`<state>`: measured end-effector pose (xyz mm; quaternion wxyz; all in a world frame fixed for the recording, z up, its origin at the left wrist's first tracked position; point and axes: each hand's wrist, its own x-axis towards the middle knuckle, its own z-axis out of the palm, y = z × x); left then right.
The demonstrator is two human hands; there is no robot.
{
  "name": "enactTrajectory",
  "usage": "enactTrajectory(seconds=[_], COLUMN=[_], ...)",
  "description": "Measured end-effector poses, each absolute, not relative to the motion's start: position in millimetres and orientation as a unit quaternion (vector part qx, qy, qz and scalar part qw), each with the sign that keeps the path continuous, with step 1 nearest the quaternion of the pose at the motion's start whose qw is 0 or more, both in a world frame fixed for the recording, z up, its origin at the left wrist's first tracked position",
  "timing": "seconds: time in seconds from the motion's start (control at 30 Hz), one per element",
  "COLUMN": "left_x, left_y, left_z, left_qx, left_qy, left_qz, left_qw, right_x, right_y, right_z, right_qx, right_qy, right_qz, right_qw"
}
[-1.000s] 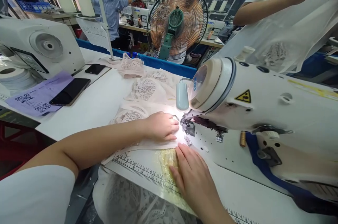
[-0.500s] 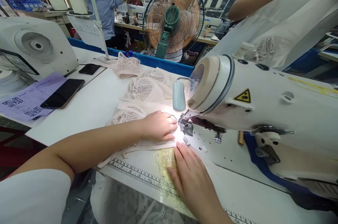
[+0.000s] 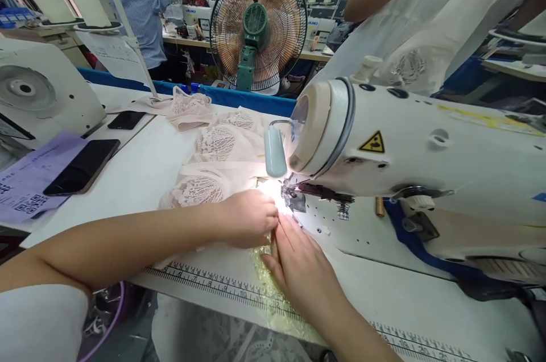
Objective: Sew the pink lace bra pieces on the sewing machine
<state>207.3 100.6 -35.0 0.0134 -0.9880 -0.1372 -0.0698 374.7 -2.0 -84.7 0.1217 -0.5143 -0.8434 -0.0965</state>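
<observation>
My left hand [image 3: 249,219] is closed, its fingers curled on the near edge of a pale pink lace bra piece [image 3: 200,190]. Just right of it, my right hand [image 3: 307,274] lies with its fingers stretched out and thumb apart, fingertips touching the left fingers. Under my right thumb runs a crinkled, clear-yellow strip [image 3: 267,279] across the printed ruler. Both hands are just in front of the sewing machine's [image 3: 409,146] lit needle area [image 3: 292,191]. The fabric at my fingertips is mostly hidden by the hands and glare.
More lace pieces [image 3: 217,143] lie behind my left hand. A small lamp [image 3: 275,152] hangs beside the machine head. At left are a phone [image 3: 81,167], a purple sheet [image 3: 25,197] and another machine [image 3: 46,86]. A fan [image 3: 256,26] and two people stand beyond the table.
My left hand has drawn toward me and curled up, pulling in the fabric's near edge. My right fingertips have come up against it. The view has shifted slightly to the right.
</observation>
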Motion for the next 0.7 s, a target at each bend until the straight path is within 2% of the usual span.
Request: enactTrajectory(seconds=[0.2, 0.43, 0.7], left_x=[189, 189, 197], left_y=[105, 126, 142], left_z=[-55, -54, -47], left_qx=[-0.984, -0.988, -0.987], left_qy=[-0.069, -0.088, -0.091], left_qz=[-0.141, -0.116, -0.085], left_qw=[0.081, 0.048, 0.103], right_x=[372, 373, 374], right_y=[0, -2, -1], right_z=[-85, -86, -86], right_qx=[-0.518, -0.521, -0.523], right_qy=[-0.837, -0.837, -0.833], right_qz=[-0.12, -0.109, -0.091], right_qw=[0.132, 0.127, 0.158])
